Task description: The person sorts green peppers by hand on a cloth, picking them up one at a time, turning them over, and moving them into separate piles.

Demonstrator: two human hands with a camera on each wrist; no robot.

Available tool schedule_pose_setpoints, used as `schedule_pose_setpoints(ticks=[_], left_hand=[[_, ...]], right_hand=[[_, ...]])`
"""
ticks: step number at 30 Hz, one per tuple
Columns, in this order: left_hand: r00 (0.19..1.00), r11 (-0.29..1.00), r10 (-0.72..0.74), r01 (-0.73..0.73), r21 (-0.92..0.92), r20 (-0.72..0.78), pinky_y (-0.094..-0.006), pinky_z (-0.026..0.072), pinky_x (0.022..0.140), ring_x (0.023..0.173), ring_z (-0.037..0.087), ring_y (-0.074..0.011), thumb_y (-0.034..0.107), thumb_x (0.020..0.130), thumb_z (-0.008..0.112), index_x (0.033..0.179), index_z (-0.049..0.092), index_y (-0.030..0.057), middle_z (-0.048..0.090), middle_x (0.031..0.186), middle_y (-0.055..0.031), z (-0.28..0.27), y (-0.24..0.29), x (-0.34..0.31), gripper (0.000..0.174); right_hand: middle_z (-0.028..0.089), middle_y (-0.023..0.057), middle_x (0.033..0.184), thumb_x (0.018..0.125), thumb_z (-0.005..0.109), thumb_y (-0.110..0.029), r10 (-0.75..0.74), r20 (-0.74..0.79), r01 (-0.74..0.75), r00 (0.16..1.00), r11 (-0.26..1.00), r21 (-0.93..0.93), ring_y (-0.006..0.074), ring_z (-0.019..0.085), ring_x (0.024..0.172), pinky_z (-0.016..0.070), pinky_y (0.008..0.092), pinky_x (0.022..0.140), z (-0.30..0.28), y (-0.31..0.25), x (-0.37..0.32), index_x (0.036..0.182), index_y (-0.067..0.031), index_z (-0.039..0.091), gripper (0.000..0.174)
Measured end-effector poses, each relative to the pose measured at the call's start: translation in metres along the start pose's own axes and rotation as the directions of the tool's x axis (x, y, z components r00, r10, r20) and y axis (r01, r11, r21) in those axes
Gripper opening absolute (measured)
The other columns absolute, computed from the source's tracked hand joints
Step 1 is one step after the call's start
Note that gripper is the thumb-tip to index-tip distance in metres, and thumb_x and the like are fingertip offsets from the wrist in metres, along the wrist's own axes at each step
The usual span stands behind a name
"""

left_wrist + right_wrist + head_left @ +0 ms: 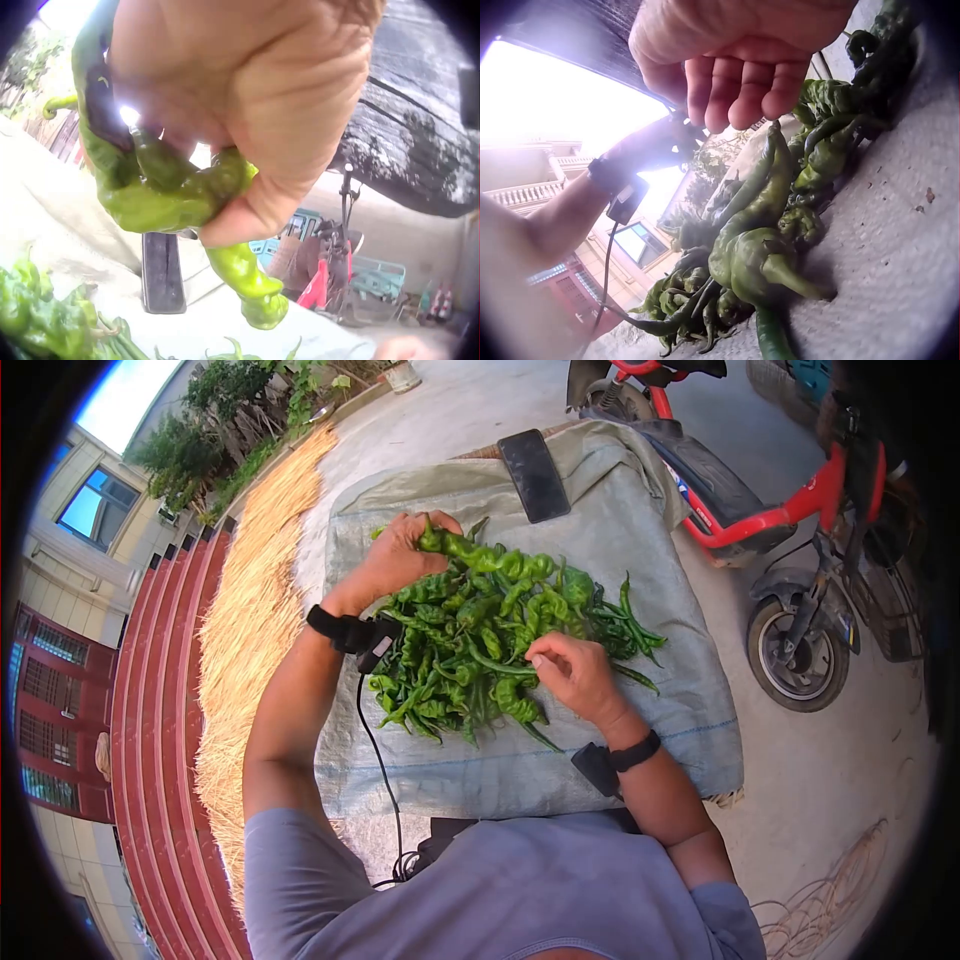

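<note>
Long, wrinkled green peppers lie in a heap on a pale woven sack. At the heap's far left side, my left hand grips green peppers above the rest. The left wrist view shows the thumb pressing them against the fingers, with a twisted light-green end hanging below. My right hand hovers at the near right of the heap. Its fingers hang loosely curled and hold nothing, just above the tip of a long pepper.
A black phone lies on the sack beyond the heap. A red electric scooter stands at the right. Straw is spread along the left beside red steps. A black cable runs from the left wrist.
</note>
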State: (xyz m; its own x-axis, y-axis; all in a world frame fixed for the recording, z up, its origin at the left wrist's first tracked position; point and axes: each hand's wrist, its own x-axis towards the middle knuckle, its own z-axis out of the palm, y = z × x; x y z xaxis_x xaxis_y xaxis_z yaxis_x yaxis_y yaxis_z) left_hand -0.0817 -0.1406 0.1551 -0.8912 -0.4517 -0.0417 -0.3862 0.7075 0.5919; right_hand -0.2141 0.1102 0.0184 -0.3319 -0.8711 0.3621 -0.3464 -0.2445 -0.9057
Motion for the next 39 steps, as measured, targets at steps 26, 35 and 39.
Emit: schedule_pose_setpoints(ticks=[26,35,39], left_hand=[[0.927,0.386,-0.263,0.354,-0.852,0.266,-0.0298,0.0555,0.070,0.091,0.069,-0.0234,0.026,0.097,0.063,0.124,0.048,0.0033,0.066,0.107,-0.0133,0.070,0.037,-0.023,0.039],[0.886,0.993,-0.094,0.116,-0.019,0.454,-0.0343,0.0489,0.076,0.082,0.063,-0.0268,0.040,0.088,0.072,0.114,0.058,-0.0036,0.067,0.090,-0.0168,0.121,0.044,-0.043,0.053],[0.913,0.981,-0.106,0.030,0.193,0.394,-0.0441,0.0487,0.074,0.083,0.062,-0.0401,0.048,0.086,0.069,0.109,0.062,-0.0032,0.065,0.084,-0.0236,0.107,0.051,-0.046,0.057]], right_hand=[[0.064,0.0058,0.075,0.091,0.066,-0.025,0.057,-0.080,-0.047,0.995,0.992,0.117,0.0150,0.058,0.058,0.0468,0.0288,0.056,0.003,0.009,0.003,0.119,-0.0063,0.054,0.036],[0.058,0.0045,0.067,0.094,0.063,-0.023,0.073,-0.014,-0.070,0.997,0.984,0.164,0.0124,0.056,0.059,0.0441,0.0279,0.055,0.000,0.010,0.004,0.110,-0.0065,0.060,0.023],[0.058,0.0032,0.066,0.094,0.061,-0.018,0.094,-0.071,-0.076,0.993,0.973,0.220,0.0101,0.055,0.058,0.0434,0.0267,0.053,0.008,0.014,0.003,0.105,-0.0065,0.062,0.016]])
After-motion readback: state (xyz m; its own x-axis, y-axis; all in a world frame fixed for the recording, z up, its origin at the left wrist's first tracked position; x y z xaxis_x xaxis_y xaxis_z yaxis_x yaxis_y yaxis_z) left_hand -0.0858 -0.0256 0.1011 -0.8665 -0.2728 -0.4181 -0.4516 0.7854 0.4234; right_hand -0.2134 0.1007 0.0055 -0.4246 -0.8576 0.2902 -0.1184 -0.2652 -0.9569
